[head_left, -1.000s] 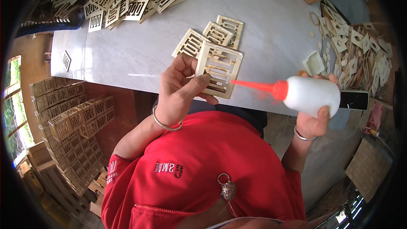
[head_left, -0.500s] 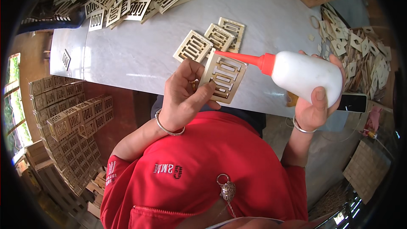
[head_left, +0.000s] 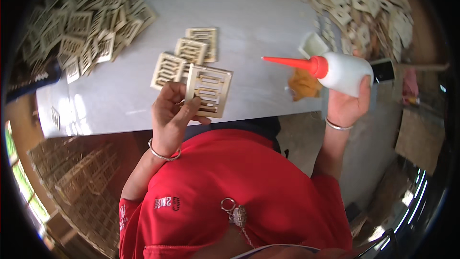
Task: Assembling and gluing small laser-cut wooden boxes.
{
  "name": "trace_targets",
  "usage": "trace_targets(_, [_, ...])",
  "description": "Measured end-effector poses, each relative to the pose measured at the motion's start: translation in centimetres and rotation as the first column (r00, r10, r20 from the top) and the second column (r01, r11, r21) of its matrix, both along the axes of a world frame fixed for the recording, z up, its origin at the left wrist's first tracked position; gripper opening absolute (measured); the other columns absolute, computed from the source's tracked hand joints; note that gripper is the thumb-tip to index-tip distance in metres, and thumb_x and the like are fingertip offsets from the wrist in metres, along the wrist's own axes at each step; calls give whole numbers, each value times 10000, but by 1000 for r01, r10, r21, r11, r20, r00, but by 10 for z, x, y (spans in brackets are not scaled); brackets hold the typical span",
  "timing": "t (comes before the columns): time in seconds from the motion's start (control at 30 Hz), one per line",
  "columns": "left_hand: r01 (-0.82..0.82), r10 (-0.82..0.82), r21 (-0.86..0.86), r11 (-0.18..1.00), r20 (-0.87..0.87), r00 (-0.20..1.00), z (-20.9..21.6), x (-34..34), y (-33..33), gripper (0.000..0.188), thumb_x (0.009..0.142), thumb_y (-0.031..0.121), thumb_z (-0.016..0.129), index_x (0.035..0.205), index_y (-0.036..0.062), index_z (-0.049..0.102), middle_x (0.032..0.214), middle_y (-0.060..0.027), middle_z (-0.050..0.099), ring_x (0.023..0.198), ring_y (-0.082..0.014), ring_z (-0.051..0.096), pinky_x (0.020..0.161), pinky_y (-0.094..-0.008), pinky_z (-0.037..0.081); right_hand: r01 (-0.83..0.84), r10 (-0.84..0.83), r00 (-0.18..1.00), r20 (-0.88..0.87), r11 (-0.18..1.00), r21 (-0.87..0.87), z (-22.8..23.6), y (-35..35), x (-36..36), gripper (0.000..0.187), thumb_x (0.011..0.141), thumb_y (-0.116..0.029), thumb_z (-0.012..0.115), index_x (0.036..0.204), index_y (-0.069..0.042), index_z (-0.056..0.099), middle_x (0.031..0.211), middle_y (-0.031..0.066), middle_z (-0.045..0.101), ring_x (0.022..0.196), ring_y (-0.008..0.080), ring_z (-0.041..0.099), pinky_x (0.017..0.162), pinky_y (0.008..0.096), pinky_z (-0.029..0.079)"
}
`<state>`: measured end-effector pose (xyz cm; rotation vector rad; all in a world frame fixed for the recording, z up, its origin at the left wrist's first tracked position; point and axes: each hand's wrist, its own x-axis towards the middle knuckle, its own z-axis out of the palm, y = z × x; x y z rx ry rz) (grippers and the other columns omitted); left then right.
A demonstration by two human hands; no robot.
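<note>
Between thumb and fingers, my left hand (head_left: 170,115) grips a square wooden fretwork panel (head_left: 210,91) with slots cut through it, tilted up above the table's near edge. My right hand (head_left: 350,100) is wrapped round a white squeeze bottle (head_left: 346,73) with a red cap and a long red nozzle (head_left: 287,62). The nozzle points left and stands apart from the panel. Just beyond my left hand, several similar panels lie overlapping on the table, the nearest panel (head_left: 167,70) partly behind my fingers.
A big heap of slotted panels (head_left: 91,24) covers the table's far left. Thin wooden pieces (head_left: 364,9) are piled at the far right. By the bottle lie an orange-brown cloth (head_left: 304,85), a small pale tray (head_left: 314,45) and a dark phone (head_left: 383,71). Stacked slotted blocks (head_left: 81,172) stand below left.
The bottle's nozzle has drawn away from the panel's top edge, and my right hand is farther from my left. The whole view has shifted, showing the cloth and the small tray.
</note>
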<state>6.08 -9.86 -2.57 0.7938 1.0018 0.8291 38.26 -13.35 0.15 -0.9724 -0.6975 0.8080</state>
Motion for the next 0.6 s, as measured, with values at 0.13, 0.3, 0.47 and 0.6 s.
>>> trace_targets(0.13, [159, -157, 16, 987, -108, 982, -26, 26, 1, 122, 872, -21, 527, 965, -63, 460, 876, -132, 612, 740, -179, 656, 565, -258, 587, 15, 27, 939, -344, 993, 119, -21, -46, 47, 443, 927, -251, 501, 1258, 37, 437, 1285, 174, 498, 1191, 339, 477, 1023, 511, 365])
trace_targets(0.3, [620, -62, 355, 699, -834, 548, -42, 32, 4, 262, 819, 183, 654, 1007, 34, 550, 880, -157, 610, 652, -288, 641, 504, -364, 501, 241, -257, 887, -383, 966, -89, -37, -97, 66, 363, 909, -236, 517, 1186, -2, 494, 1212, 145, 548, 1133, 300, 529, 953, 484, 439])
trace_targets(0.47, [769, 319, 626, 128, -761, 566, 7, 80, 26, 385, 766, 158, 706, 1100, 15, 578, 979, -132, 590, 852, -301, 604, 695, -362, 527, 232, -231, 824, -518, 971, -65, -61, -134, 83, 414, 947, -287, 468, 1223, 21, 449, 1264, 188, 510, 1178, 353, 496, 956, 536, 436])
trace_targets(0.6, [791, 15, 550, -269, -819, 574, -9, 182, 38, 509, 731, 158, 678, 1215, 85, 535, 1244, -119, 487, 1119, -280, 497, 939, -387, 442, 279, -304, 776, -552, 951, -132, -66, -138, 80, 420, 944, -303, 476, 1208, 23, 457, 1250, 198, 517, 1168, 361, 504, 941, 540, 450])
